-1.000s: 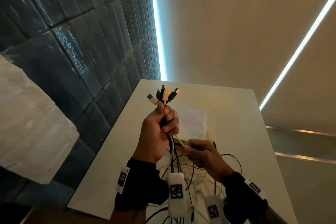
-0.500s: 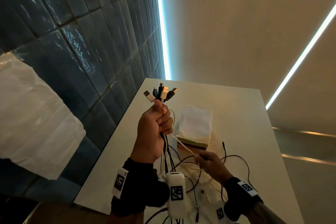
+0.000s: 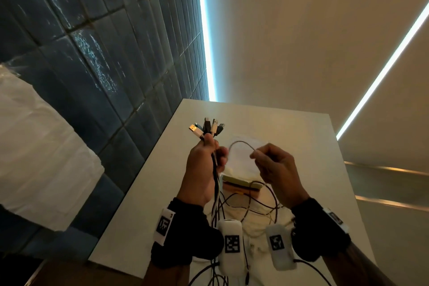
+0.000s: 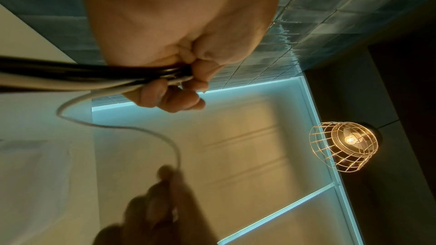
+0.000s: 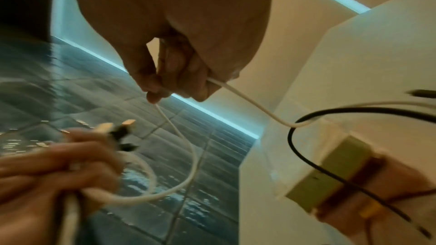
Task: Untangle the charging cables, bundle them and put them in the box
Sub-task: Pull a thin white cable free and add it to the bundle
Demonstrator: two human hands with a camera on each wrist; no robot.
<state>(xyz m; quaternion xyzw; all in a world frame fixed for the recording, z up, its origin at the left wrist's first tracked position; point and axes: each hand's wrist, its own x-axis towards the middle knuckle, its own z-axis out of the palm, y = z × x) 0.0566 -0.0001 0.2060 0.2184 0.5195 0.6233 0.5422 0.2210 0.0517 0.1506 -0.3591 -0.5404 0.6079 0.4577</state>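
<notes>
My left hand [image 3: 204, 165] is raised over the white table [image 3: 320, 146] and grips a bunch of black and white charging cables [image 3: 216, 183], their USB plugs [image 3: 206, 127] fanning out above the fist. The wrist view shows the same left hand [image 4: 179, 74] curled round the cables [image 4: 94, 75]. My right hand [image 3: 274, 167] pinches one thin white cable [image 3: 241, 144] that arcs over to the left fist; the right wrist view shows this right hand [image 5: 169, 81] pinching the white cable [image 5: 188, 156]. Loose black cables [image 3: 260, 204] hang tangled below. The box [image 3: 241, 183] sits on the table behind the hands.
A dark blue tiled wall [image 3: 104, 65] runs along the table's left edge. A white plastic-wrapped bulk [image 3: 34, 158] sits at the left. A wire-cage lamp [image 4: 344, 142] glows overhead. White paper or plastic [image 3: 243, 158] lies on top of the box.
My right hand has risen from low over the table to level with the left fist, drawing the thin white cable up into an arc. The left hand keeps holding the bunch.
</notes>
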